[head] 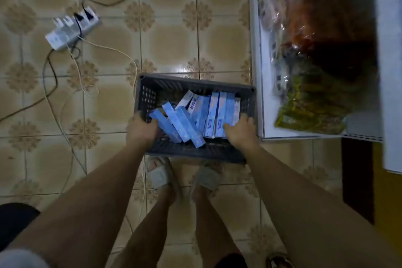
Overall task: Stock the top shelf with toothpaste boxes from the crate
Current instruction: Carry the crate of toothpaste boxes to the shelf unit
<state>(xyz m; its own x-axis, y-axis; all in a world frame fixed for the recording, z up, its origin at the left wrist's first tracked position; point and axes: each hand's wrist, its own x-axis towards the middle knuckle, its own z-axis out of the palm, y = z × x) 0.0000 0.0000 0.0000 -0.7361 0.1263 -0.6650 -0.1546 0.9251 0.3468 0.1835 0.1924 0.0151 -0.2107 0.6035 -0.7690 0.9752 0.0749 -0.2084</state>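
A dark grey slotted crate (pixel 196 84) is in the middle of the view, just above my feet, over the tiled floor. Several blue and white toothpaste boxes (pixel 195 115) lie jumbled inside it. My left hand (pixel 141 129) grips the crate's left rim, fingers curled over the edge. At the right rim my right hand (pixel 240 131) holds on the same way, fingers reaching inside next to the boxes. The white shelf unit (pixel 261 76) stands directly to the crate's right.
The shelf holds clear-wrapped packs in red, orange and green (pixel 313 102). A white power strip (pixel 72 28) with plugs and several trailing cables lies on the floor at the left. My sandalled feet (pixel 161 175) stand below the crate. A dark wooden piece (pixel 356 178) sits at the right.
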